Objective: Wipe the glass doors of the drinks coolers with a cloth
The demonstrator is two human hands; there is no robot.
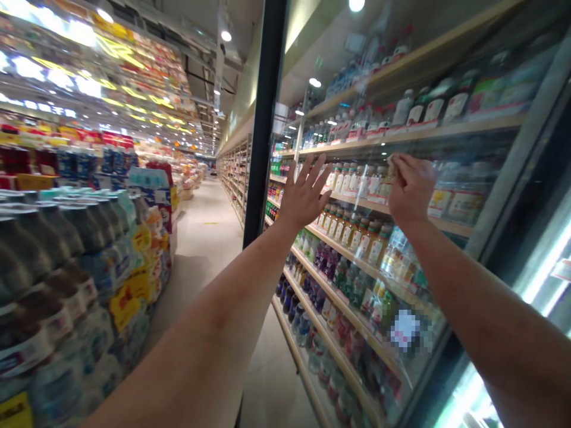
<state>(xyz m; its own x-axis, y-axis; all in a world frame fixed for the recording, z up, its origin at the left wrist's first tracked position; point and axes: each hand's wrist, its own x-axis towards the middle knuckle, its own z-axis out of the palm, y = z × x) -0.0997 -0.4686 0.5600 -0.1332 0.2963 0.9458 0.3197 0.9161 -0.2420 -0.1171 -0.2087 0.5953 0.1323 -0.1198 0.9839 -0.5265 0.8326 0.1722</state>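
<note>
Spread wide, the fingers of my left hand (304,193) lie against or just before the glass door (357,148), close to its dark frame (267,119). My right hand (411,189) is closed around a small crumpled beige cloth (393,163), farther right on the same pane. Only an edge of the cloth shows past my fingers; the rest is hidden. Rows of bottled drinks (352,232) on pale wooden shelves (330,285) show in the glass, whether through it or as a reflection I cannot tell.
Stacked packs of bottles (53,232) stand at the left, with yellow price signs (129,297). A pale floor aisle (207,238) runs back between them and the door. A bright lit cooler edge (548,291) is at the right. A blurred square patch (408,330) covers part of the glass.
</note>
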